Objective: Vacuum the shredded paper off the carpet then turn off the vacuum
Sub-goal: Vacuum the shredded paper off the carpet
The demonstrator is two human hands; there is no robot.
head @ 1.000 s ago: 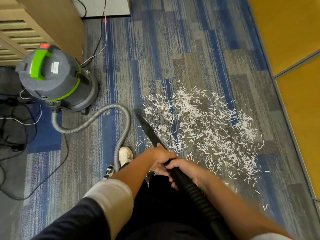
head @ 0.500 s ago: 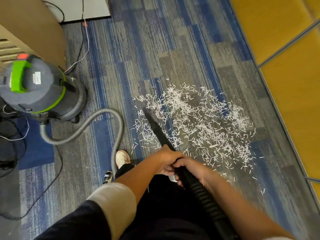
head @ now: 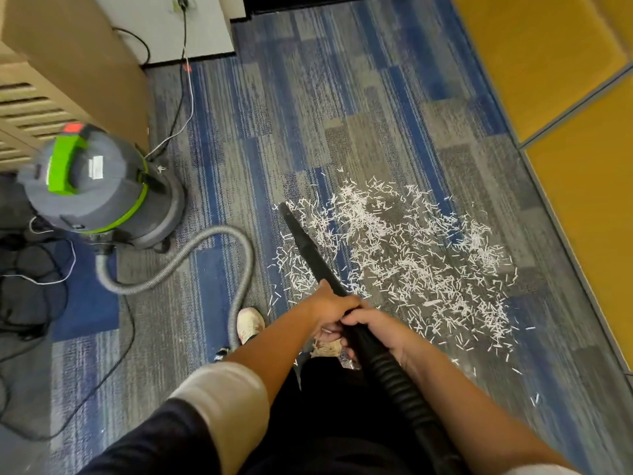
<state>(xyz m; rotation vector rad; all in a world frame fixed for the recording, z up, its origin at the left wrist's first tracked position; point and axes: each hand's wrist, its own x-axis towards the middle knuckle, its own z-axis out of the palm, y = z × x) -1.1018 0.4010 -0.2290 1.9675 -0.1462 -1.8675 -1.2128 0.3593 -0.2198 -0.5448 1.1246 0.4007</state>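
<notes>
two hands (head: 356, 317) gripping vacuum nozzle (head: 310, 250)

Nozzle (head: 309, 248) tip pushed forward along shredded paper (head: 411, 255) left edge.

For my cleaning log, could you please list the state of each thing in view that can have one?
shredded paper: scattered on the carpet.
nozzle: slanted, tip at the pile's left edge.
left hand: grips the nozzle.
right hand: grips the tube behind it.
vacuum canister: upright; on or off unclear.
grey hose: attached to canister, looped on carpet.
</notes>
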